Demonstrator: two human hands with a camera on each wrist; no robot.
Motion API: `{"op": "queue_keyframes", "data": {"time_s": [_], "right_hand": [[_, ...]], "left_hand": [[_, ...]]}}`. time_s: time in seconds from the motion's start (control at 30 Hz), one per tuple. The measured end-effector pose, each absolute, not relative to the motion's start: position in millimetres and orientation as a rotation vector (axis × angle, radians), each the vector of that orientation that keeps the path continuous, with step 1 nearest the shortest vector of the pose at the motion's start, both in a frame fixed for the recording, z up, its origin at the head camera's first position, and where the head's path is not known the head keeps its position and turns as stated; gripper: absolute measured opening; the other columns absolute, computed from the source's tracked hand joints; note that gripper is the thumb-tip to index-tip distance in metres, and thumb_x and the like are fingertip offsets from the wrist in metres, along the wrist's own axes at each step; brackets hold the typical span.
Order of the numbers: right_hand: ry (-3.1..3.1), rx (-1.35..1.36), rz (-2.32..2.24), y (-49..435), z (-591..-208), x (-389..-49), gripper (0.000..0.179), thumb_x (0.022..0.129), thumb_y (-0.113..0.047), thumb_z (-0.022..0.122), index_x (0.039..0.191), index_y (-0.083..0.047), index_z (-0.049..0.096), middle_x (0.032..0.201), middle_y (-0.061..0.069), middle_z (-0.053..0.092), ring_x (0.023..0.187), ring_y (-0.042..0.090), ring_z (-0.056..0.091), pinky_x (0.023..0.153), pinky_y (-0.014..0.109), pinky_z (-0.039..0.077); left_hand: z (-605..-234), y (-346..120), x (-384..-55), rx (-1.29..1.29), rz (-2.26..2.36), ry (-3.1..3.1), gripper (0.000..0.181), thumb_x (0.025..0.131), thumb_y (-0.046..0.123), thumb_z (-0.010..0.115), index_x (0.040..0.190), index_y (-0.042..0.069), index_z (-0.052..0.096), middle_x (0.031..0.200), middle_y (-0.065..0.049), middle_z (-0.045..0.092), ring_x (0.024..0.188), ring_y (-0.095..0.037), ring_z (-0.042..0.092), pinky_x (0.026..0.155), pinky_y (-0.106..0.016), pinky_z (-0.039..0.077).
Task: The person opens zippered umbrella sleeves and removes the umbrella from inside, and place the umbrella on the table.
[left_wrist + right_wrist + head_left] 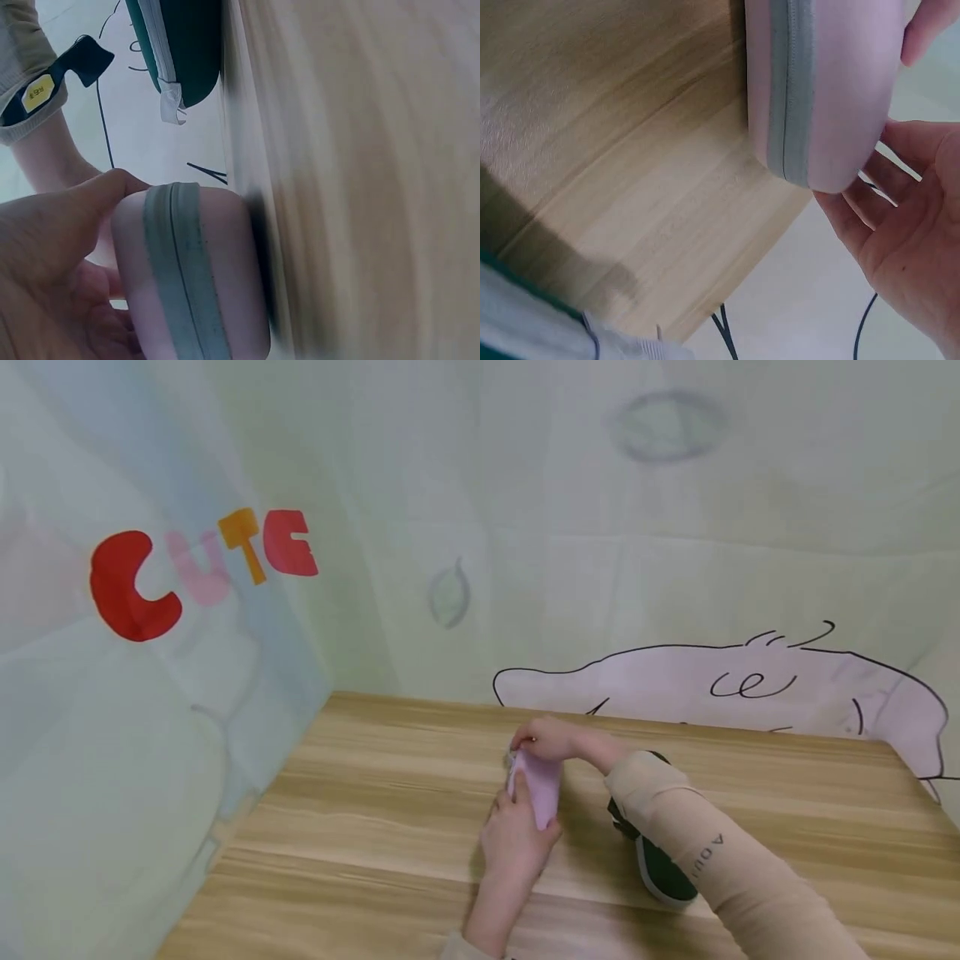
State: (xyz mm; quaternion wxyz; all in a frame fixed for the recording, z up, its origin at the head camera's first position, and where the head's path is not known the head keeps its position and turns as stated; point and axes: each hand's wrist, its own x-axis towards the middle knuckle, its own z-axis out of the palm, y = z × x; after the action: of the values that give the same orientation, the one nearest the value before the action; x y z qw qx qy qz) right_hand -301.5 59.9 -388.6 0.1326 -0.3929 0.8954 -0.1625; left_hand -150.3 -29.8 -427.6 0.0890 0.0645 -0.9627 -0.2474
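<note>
A pink hard-shell case (542,789) with a grey zipper band (184,270) around its side lies on the wooden table. My left hand (517,839) grips its near end, with fingers over the top and the thumb at the right side. At the far left corner, my right hand (551,739) holds the case with bent fingers. In the right wrist view, the fingertips (840,214) of that hand meet the rounded end of the pink shell. The zipper pull is hidden.
Partly under my right forearm, a dark green case (663,868) with a pale zipper band sits on the table (360,827). A printed fabric backdrop (420,485) stands along the table's far and left edges.
</note>
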Motion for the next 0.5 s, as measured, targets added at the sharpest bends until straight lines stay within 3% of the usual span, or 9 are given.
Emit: {"op": "queue_keyframes", "data": {"time_s": [0.27,0.5], "right_hand": [[2.562,-1.08,-0.489,55,-393,-302,0.03,0.095,-0.006,0.044,0.112,-0.006,0.069,0.122,0.013,0.066,0.116,0.026,0.059,0.096,0.037,0.048],[2.524,-1.074,-0.463,54,-393,-303,0.044,0.083,0.006,0.041,0.116,-0.007,0.069,0.126,0.014,0.065,0.123,0.029,0.056,0.103,0.04,0.045]], "left_hand": [[-424,-39,-151,0.193,-0.738,-2.892,0.088,0.067,0.036,0.083,0.14,0.005,0.046,0.099,-0.02,0.063,0.081,-0.032,0.064,0.061,-0.042,0.05],[-420,-48,-151,0.187,-0.812,-2.939,0.09,0.067,0.035,0.082,0.142,0.004,0.042,0.106,-0.023,0.062,0.085,-0.036,0.064,0.065,-0.045,0.051]]}}
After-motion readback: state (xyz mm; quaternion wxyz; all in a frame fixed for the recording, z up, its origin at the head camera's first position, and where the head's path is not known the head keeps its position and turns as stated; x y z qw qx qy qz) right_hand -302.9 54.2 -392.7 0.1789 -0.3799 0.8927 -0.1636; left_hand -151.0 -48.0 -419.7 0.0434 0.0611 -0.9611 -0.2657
